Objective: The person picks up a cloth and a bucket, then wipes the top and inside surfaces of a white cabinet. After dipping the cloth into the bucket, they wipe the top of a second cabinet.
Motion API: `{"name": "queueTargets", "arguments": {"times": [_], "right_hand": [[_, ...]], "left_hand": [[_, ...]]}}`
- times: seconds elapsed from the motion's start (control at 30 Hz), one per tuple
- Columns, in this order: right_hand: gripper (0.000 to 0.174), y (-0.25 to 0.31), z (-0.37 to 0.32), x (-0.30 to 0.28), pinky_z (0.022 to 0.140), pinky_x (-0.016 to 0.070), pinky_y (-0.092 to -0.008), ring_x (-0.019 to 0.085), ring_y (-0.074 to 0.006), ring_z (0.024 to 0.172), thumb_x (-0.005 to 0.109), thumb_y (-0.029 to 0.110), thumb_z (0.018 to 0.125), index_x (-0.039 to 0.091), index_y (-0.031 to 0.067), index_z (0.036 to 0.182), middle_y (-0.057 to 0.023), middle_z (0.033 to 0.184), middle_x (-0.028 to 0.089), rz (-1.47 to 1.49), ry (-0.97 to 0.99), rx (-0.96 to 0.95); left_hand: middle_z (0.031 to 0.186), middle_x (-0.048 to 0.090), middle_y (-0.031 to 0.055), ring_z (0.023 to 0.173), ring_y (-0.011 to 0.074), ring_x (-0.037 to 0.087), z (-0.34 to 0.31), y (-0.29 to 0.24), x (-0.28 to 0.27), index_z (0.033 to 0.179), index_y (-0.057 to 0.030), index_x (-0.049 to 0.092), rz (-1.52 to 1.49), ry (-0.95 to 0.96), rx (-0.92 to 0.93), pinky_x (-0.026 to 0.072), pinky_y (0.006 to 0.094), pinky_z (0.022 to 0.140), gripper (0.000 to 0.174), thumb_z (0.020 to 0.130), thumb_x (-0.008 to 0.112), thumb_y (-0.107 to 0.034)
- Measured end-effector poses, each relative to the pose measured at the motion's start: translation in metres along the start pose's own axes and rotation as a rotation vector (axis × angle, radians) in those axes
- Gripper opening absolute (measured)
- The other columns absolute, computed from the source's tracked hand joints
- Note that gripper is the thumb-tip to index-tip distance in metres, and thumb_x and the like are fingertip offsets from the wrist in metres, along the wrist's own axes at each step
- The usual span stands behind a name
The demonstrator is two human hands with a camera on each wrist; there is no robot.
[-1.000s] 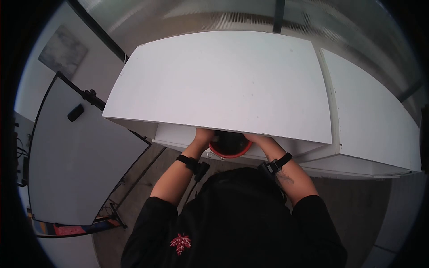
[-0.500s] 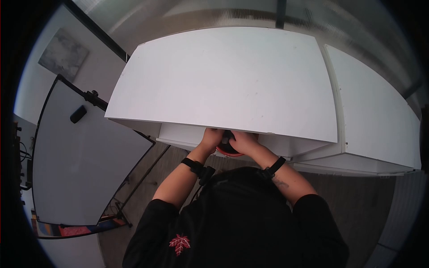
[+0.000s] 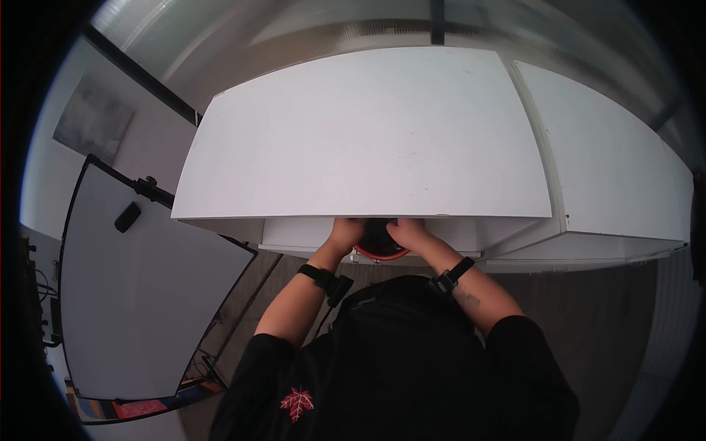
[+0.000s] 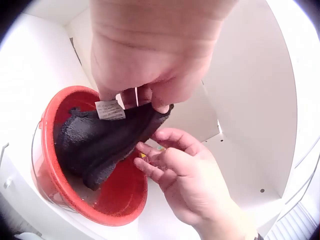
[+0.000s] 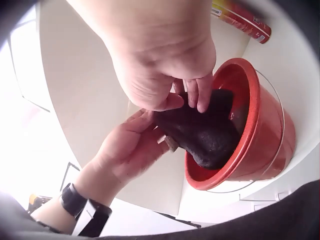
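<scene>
A dark cloth (image 4: 95, 132) with a white label (image 4: 110, 110) hangs into a red bucket (image 4: 65, 190), seen in both wrist views. My left hand (image 4: 150, 55) pinches the cloth's upper end between thumb and fingers, close to the label. On the cloth's other side, my right hand (image 5: 165, 60) has its fingers loosely bent and apart, the fingertips right at the cloth's edge. In the head view both hands are over the bucket, partly hidden under the white cabinet's top (image 3: 353, 140).
White panels surround the bucket, which has a thin wire handle (image 5: 282, 125). A red and yellow can (image 5: 245, 22) lies beyond it in the right wrist view. Left of the cabinet stands a grey board (image 3: 140, 294) on a black frame.
Both hands first were at opposite sides of the bucket. The right hand came inward over it beside the left, then drew back a little to the right. The head view shifted slightly.
</scene>
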State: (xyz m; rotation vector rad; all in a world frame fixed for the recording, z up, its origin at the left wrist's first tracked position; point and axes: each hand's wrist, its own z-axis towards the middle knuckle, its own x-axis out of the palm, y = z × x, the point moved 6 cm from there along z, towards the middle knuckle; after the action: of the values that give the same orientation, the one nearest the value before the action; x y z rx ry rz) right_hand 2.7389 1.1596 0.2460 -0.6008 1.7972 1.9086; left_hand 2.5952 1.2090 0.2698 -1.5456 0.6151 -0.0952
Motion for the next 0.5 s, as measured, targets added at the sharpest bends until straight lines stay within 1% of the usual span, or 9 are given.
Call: {"name": "queueTargets", "arguments": {"times": [0.03, 0.07, 0.13, 0.17, 0.23, 0.33, 0.37, 0.43, 0.5], "right_hand": [[0.039, -0.003, 0.001, -0.01, 0.094, 0.045, -0.0423, 0.054, -0.0376, 0.113, 0.055, 0.006, 0.078, 0.058, 0.0025, 0.117, -0.0206, 0.116, 0.06, -0.064, -0.187, 0.018], [0.039, -0.007, 0.002, -0.014, 0.094, 0.045, -0.0423, 0.054, -0.0376, 0.113, 0.055, 0.006, 0.078, 0.058, 0.0025, 0.117, -0.0206, 0.116, 0.06, -0.06, -0.202, 0.028], [0.039, -0.014, 0.006, -0.015, 0.093, 0.0454, -0.0423, 0.056, -0.0359, 0.111, 0.056, 0.007, 0.079, 0.058, 0.0034, 0.118, -0.0199, 0.117, 0.06, -0.056, -0.055, 0.05], [0.039, -0.014, 0.007, -0.019, 0.093, 0.0454, -0.0423, 0.056, -0.0359, 0.111, 0.056, 0.007, 0.079, 0.058, 0.0034, 0.118, -0.0199, 0.117, 0.06, -0.052, -0.068, 0.061], [0.037, -0.006, 0.01, -0.021, 0.092, 0.0459, -0.0419, 0.057, -0.0341, 0.11, 0.057, 0.009, 0.082, 0.058, 0.0044, 0.119, -0.0183, 0.117, 0.061, -0.123, -0.024, -0.065], [0.034, 0.0, 0.02, -0.032, 0.092, 0.0463, -0.0412, 0.058, -0.0325, 0.11, 0.057, 0.01, 0.085, 0.058, 0.005, 0.119, -0.0175, 0.118, 0.061, 0.067, -0.132, -0.129], [0.034, 0.008, 0.019, -0.039, 0.092, 0.0463, -0.0412, 0.058, -0.0325, 0.11, 0.057, 0.01, 0.085, 0.058, 0.005, 0.119, -0.0175, 0.118, 0.061, 0.068, -0.142, -0.122], [0.032, 0.019, 0.015, -0.054, 0.091, 0.0466, -0.0404, 0.058, -0.0322, 0.109, 0.056, 0.009, 0.087, 0.058, 0.0051, 0.119, -0.0164, 0.118, 0.061, 0.233, -0.169, -0.095], [0.032, 0.012, 0.013, -0.054, 0.091, 0.0467, -0.0403, 0.058, -0.0321, 0.109, 0.055, 0.01, 0.088, 0.058, 0.005, 0.119, -0.0163, 0.118, 0.061, 0.122, -0.19, -0.089]], "left_hand": [[0.11, 0.061, 0.0105, 0.098, 0.0205, 0.058, -0.001, -0.003, -0.001, 0.115, 0.0019, 0.056, 0.027, -0.037, -0.007, 0.048, 0.0329, 0.083, 0.028, 0.091, 0.057, -0.011], [0.11, 0.061, 0.0105, 0.098, 0.0205, 0.058, -0.002, -0.007, -0.001, 0.115, 0.0019, 0.056, 0.034, -0.022, -0.003, 0.048, 0.0329, 0.083, 0.028, 0.091, 0.057, -0.011], [0.105, 0.061, 0.0093, 0.092, 0.0191, 0.059, -0.003, -0.006, -0.004, 0.112, 0.0018, 0.057, -0.159, 0.067, -0.159, 0.0492, 0.0324, 0.077, 0.025, 0.091, 0.057, -0.01], [0.105, 0.061, 0.0093, 0.092, 0.0191, 0.059, -0.001, -0.007, -0.008, 0.112, 0.0018, 0.057, -0.151, 0.082, -0.158, 0.0492, 0.0324, 0.077, 0.025, 0.091, 0.057, -0.01], [0.103, 0.06, 0.0082, 0.087, 0.0178, 0.059, 0.001, -0.011, -0.01, 0.114, 0.0011, 0.057, -0.067, 0.238, -0.143, 0.0499, 0.0309, 0.073, 0.026, 0.09, 0.057, -0.009], [0.103, 0.059, 0.007, 0.088, 0.0179, 0.057, 0.006, -0.011, -0.013, 0.114, 0.0002, 0.056, -0.007, 0.309, -0.128, 0.0491, 0.031, 0.075, 0.026, 0.09, 0.057, -0.007], [0.103, 0.059, 0.007, 0.088, 0.0179, 0.057, 0.004, -0.015, -0.013, 0.114, 0.0002, 0.056, -0.002, 0.321, -0.126, 0.0491, 0.031, 0.075, 0.026, 0.09, 0.057, -0.007], [0.104, 0.058, 0.0059, 0.091, 0.0176, 0.055, 0.002, -0.022, -0.019, 0.115, -0.0007, 0.056, -0.009, 0.225, -0.088, 0.0481, 0.0314, 0.078, 0.026, 0.089, 0.056, -0.005], [0.105, 0.057, 0.0059, 0.094, 0.0176, 0.054, 0.006, -0.005, -0.024, 0.115, -0.0006, 0.056, -0.064, 0.237, -0.095, 0.0476, 0.0316, 0.08, 0.027, 0.088, 0.056, -0.004]]}}
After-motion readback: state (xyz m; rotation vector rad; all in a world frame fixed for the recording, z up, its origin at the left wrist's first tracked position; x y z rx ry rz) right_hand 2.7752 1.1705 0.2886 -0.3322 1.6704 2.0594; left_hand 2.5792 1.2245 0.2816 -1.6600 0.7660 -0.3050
